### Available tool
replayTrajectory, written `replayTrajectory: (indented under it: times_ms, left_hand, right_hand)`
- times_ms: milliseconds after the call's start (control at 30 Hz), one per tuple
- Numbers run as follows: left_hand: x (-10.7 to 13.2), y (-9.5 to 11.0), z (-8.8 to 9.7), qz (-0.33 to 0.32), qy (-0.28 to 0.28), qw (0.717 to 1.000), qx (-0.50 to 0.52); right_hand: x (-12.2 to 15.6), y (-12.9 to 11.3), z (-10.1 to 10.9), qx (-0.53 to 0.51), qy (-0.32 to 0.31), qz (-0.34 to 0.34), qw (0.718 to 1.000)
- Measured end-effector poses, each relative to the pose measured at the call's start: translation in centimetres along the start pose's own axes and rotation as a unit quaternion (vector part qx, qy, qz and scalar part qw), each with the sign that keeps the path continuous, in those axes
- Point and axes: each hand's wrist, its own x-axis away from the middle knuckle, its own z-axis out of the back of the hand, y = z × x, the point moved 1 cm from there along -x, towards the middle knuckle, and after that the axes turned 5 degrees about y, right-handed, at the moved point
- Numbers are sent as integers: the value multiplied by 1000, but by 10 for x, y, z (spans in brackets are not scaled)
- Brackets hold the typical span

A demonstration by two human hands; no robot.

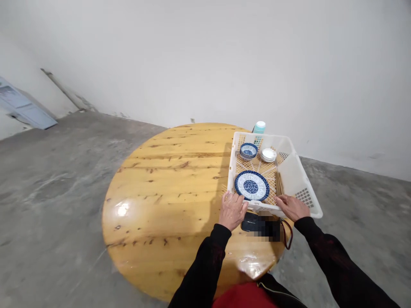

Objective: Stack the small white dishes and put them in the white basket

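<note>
A white plastic basket (297, 175) with lattice walls rests on the right part of the table. My left hand (231, 209) is closed over its near rim at the left corner. Farther right, my right hand (293, 207) grips the same rim, fingers curled over it. Inside, just beyond my left hand, lie blue-and-white plates (252, 186). Behind them is a stack of blue-patterned bowls (248, 152), with small white dishes (268, 155) to its right. A bundle of wooden chopsticks (278, 183) lies along the right side, its near end close to my right hand.
The round, glossy wooden table (160, 201) extends to the left. A dark object (252, 222), partly pixelated, lies before the basket beside a dark red strap (290, 239). A turquoise bottle with a white lid (260, 126) stands behind the basket. Beyond are grey floor and white wall.
</note>
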Motion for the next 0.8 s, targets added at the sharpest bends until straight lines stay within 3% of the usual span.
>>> replayTrajectory:
  times_ms: [233, 567, 800]
  left_hand:
    - [3, -6, -4, -16, 12, 1000, 16]
    - [3, -4, 1, -8, 0, 1000, 3]
    - [-34, 4, -2, 30, -70, 997, -35]
  right_hand:
    - [-8, -5, 1, -12, -1, -83, 997]
    - [-7, -14, 6, 22, -18, -111, 993]
    - [-2, -16, 12, 5, -28, -78, 997]
